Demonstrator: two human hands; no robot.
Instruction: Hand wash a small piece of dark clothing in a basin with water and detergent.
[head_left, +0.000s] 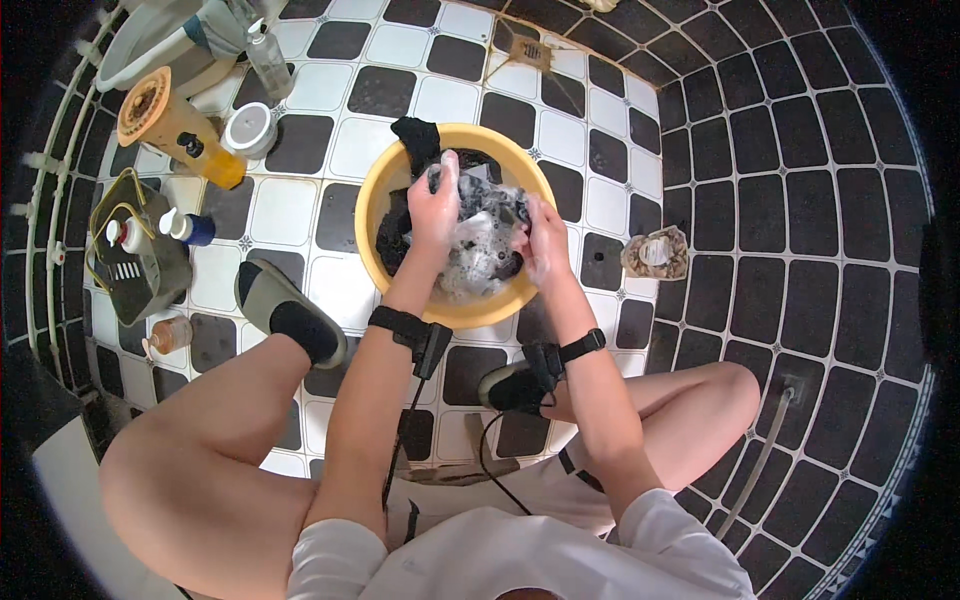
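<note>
A yellow round basin (367, 235) stands on the tiled floor in front of me, holding dark wet laundry and white suds (475, 262). My left hand (436, 208), foamy at the fingers, is closed on a dark soapy cloth (492, 207) over the basin. At the basin's right side my right hand (545, 240) grips the same cloth, its fingers partly covered by foam. The cloth's exact kind cannot be made out. Another black cloth (416, 135) hangs over the far left rim.
Left of the basin stand an orange tub (150, 108), a yellow pump bottle (216, 163), a white round jar (251, 130), a blue bottle (195, 230) and a caddy (145, 255). A crumpled bag (656, 254) lies near the right wall. My slippered feet flank the basin's near side.
</note>
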